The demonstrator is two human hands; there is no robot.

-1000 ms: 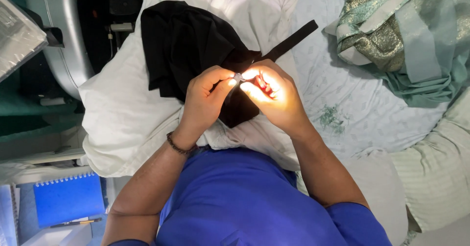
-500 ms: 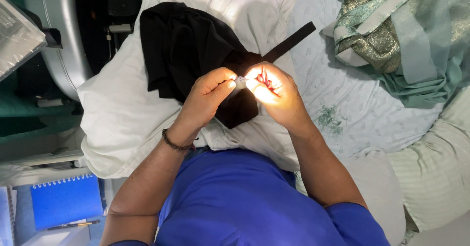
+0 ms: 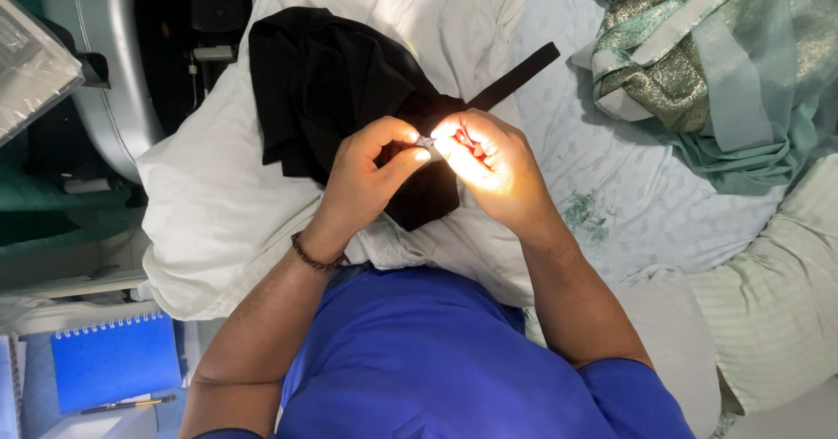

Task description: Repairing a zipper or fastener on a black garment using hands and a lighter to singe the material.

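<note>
A crumpled black cloth garment (image 3: 336,90) lies on white fabric (image 3: 209,212) beneath the left hand (image 3: 362,177) and right hand (image 3: 489,164), whose fingertips together pinch a tiny pale object (image 3: 428,142).

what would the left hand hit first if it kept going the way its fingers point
Probably the right hand: the left hand points its fingers across at it, the fingertips almost meeting over the black cloth. Depth is hard to judge.

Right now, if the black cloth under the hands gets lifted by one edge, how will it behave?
The black cloth lies in soft folds over the white pillow, so it is probably floppy and would drape. It looks thin, so likely light. Its strap would probably trail.
</note>
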